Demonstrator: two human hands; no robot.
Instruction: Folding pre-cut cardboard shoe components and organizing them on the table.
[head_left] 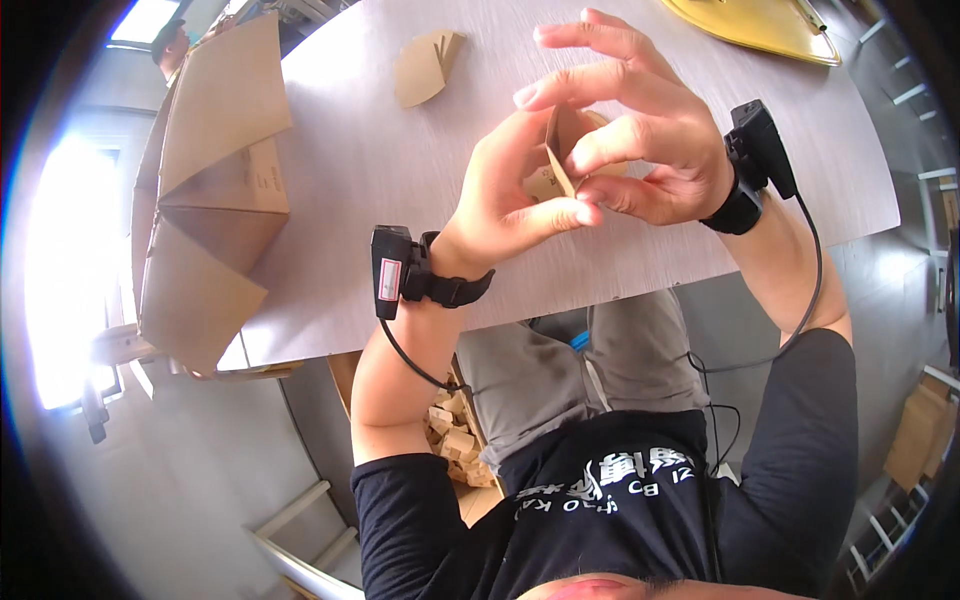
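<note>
A small brown cardboard piece (556,152), partly folded, is held up over the table between my two hands. My left hand (495,195) is closed around its left side, with the thumb along the lower edge. From the right, the thumb and a finger of my right hand (665,135) pinch the near edge and fold, while the other fingers stretch out above it. My fingers hide much of the piece. Further back on the table lies another small folded cardboard piece (425,70), apart from both hands.
A large open cardboard box (215,130) stands at the table's left edge, its flaps spread. A yellow tray-like object (765,30) sits at the far right of the pale table (350,250). Below the near edge, a box holds several small cardboard pieces (457,440). A person is at the far left.
</note>
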